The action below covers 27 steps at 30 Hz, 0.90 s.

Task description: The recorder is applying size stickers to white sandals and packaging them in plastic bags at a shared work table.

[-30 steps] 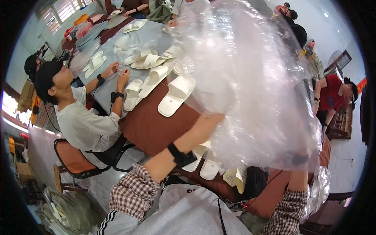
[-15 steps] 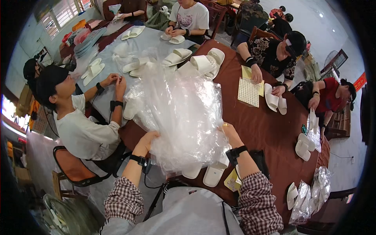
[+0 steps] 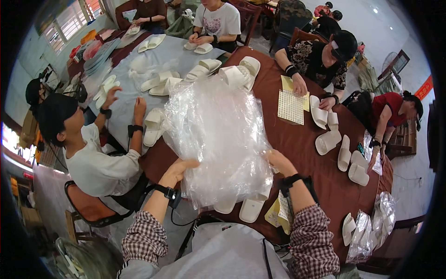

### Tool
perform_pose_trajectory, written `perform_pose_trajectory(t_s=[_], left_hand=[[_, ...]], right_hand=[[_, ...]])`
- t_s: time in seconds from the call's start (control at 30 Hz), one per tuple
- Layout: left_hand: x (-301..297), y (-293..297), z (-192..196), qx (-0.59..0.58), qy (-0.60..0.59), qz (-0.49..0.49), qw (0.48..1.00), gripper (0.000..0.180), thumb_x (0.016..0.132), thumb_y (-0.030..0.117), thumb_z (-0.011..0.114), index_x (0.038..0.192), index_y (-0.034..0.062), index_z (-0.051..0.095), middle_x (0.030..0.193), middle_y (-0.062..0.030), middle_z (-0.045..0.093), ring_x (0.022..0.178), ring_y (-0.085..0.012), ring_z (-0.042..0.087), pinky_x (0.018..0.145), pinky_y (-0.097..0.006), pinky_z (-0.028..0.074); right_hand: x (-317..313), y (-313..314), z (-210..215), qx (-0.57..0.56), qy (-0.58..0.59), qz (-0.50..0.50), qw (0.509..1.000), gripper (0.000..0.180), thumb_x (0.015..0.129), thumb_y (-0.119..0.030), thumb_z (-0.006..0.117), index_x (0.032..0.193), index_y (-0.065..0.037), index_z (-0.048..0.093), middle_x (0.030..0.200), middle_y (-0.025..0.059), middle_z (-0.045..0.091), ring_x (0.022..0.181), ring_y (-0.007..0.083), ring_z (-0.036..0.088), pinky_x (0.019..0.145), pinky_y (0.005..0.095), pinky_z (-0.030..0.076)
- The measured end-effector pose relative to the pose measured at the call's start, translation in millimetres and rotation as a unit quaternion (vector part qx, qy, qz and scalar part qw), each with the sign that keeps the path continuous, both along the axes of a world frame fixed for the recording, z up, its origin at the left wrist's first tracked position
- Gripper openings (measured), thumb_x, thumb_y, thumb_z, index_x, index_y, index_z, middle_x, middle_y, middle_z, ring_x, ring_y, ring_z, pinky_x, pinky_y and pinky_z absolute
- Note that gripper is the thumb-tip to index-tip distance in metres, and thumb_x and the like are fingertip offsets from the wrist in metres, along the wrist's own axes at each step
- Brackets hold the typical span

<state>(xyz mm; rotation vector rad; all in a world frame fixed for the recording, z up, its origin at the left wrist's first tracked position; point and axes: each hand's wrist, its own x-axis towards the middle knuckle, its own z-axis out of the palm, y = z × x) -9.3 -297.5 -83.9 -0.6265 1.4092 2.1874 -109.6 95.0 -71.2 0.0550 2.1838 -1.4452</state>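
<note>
Seated co-worker in a white shirt [image 3: 100, 162] marks my far left, hands raised over a grey cloth [image 3: 139, 69] strewn with white slippers [image 3: 153, 125]. Moving right, my left hand [image 3: 179, 169] curls around the lower left edge of a big stack of clear plastic bags [image 3: 218, 135], fingers closed on the film. The stack lies on the brown table [image 3: 302, 153], directly before me, partly covering a pair of white slippers [image 3: 241, 207] at the near edge. My right hand [image 3: 278, 162] grips the stack's right edge, fingers tucked into the film. I judge the bags light, limp and slippery: sheets will slide apart and sag unless pinched firmly at opposite edges, as both hands do now. Further right, a printed sheet [image 3: 291, 107] lies flat on the table beside a co-worker in a patterned top [image 3: 316, 60]. More white slippers [image 3: 341, 153] stand beyond it, and bagged slippers [image 3: 371, 228] sit at the table's right rim.
</note>
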Motion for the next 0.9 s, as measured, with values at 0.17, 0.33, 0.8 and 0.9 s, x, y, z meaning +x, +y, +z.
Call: perform_pose_trajectory(t_s=[0.17, 0.33, 0.8, 0.9], left_hand=[[-0.6, -4.0, 5.0, -0.029, 0.056, -0.015, 0.998, 0.057, 0.078, -0.003, 0.068, 0.133, -0.0042, 0.051, 0.120, -0.0160, 0.064, 0.108, -0.0271, 0.064, 0.095, -0.039, 0.053], [-6.2, -1.3, 4.8, -0.028, 0.091, -0.025, 0.995, 0.057, 0.078, 0.000, 0.069, 0.133, -0.0034, 0.052, 0.122, -0.0159, 0.063, 0.107, -0.0274, 0.065, 0.094, -0.039, 0.054], [5.2, 1.3, -13.9, 0.024, 0.048, -0.004, 0.999, 0.051, 0.084, 0.008, 0.072, 0.129, -0.0071, 0.054, 0.119, -0.0165, 0.065, 0.106, -0.0253, 0.066, 0.089, -0.037, 0.056], [6.9, 11.2, 2.4, 0.049, 0.084, 0.041, 0.994, 0.049, 0.083, 0.009, 0.072, 0.127, -0.0062, 0.056, 0.116, -0.0150, 0.066, 0.101, -0.0232, 0.066, 0.085, -0.035, 0.056]], right_hand=[[-20.4, 7.5, 117.8, 0.231, 0.242, -0.069, 0.940, 0.033, 0.091, -0.032, 0.068, 0.099, 0.000, 0.069, 0.081, 0.0176, 0.067, 0.074, 0.0272, 0.067, 0.068, 0.0399, 0.053], [14.1, -77.1, 198.7, 0.177, 0.584, 0.168, 0.774, 0.033, 0.088, -0.029, 0.069, 0.119, -0.019, 0.065, 0.127, 0.0036, 0.061, 0.095, 0.0250, 0.068, 0.076, 0.0373, 0.057], [43.8, -112.2, 26.2, 0.294, 0.396, 0.344, 0.799, 0.075, 0.078, -0.048, 0.075, 0.145, -0.034, 0.045, 0.146, 0.0220, 0.041, 0.085, 0.0316, 0.070, 0.069, 0.0415, 0.057], [40.5, -112.0, 46.7, 0.248, 0.379, 0.334, 0.827, 0.075, 0.081, -0.046, 0.074, 0.147, -0.031, 0.043, 0.149, 0.0197, 0.040, 0.087, 0.0314, 0.070, 0.073, 0.0418, 0.057]])
